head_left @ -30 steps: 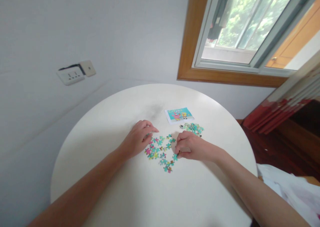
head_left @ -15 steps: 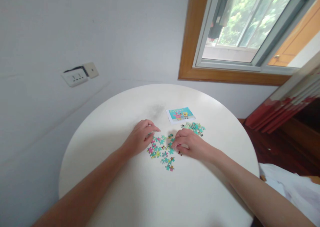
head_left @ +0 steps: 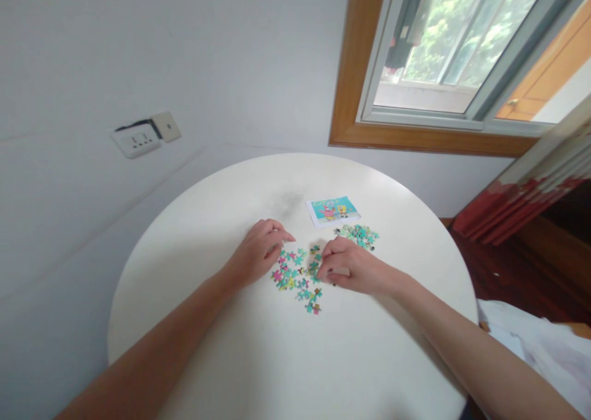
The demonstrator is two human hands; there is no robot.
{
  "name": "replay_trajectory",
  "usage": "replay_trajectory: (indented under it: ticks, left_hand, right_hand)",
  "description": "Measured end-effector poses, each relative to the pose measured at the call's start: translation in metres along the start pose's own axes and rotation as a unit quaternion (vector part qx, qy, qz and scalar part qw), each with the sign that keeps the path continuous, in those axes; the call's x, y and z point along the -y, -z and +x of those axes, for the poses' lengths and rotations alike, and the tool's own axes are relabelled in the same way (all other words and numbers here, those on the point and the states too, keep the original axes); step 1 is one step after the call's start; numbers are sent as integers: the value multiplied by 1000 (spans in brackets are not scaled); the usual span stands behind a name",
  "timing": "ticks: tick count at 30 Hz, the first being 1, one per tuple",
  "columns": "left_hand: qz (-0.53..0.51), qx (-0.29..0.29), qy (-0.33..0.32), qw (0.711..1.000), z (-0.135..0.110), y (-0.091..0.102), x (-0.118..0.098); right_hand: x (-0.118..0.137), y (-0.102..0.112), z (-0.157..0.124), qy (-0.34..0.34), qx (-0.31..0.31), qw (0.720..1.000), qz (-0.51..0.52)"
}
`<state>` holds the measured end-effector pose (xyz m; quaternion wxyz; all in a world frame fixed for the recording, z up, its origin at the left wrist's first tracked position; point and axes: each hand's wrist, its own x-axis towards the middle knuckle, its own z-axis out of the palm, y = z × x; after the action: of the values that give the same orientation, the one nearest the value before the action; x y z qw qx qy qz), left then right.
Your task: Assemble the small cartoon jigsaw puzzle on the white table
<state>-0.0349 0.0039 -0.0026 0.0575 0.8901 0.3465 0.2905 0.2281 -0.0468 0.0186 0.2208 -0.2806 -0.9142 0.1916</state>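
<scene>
Loose jigsaw puzzle pieces (head_left: 289, 281) in teal, pink and yellow lie spread on a round white table (head_left: 258, 358), between my two hands. At their left edge rests my left hand (head_left: 258, 250), fingers apart and holding nothing. My right hand (head_left: 344, 265) is bent over the right side of the spread, thumb and fingertips pinched at a puzzle piece that they mostly cover. Just beyond it sits a second heap of puzzle pieces (head_left: 362, 235), mainly teal. Behind that heap lies a picture card (head_left: 335, 210) with a pink and a yellow cartoon figure.
A wall with a power socket (head_left: 136, 140) rises behind the table on the left. To the right are a wood-framed window (head_left: 434, 138) and a red and white curtain (head_left: 503, 204). White cloth (head_left: 540, 346) lies beside the table at the lower right.
Both hands stay nearly in place. The right fingers shift very slightly among the puzzle pieces, and the view tilts a little.
</scene>
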Motion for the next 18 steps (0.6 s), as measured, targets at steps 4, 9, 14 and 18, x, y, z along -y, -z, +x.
replay_trajectory:
  ticks: [4, 9, 14, 18]
  left_hand:
    - [-6, 0, -3, 1000, 0, 0, 0]
    - [-3, -1, 7, 1000, 0, -1, 1]
    - [3, -6, 0, 1000, -1, 0, 1]
    - [-1, -6, 0, 1000, 0, 0, 1]
  right_hand:
    - [4, 2, -2, 16, 46, 999, -2]
    - [6, -7, 1, 19, 44, 999, -17]
    - [4, -10, 3, 8, 28, 999, -18]
    - [2, -13, 3, 13, 17, 1000, -10]
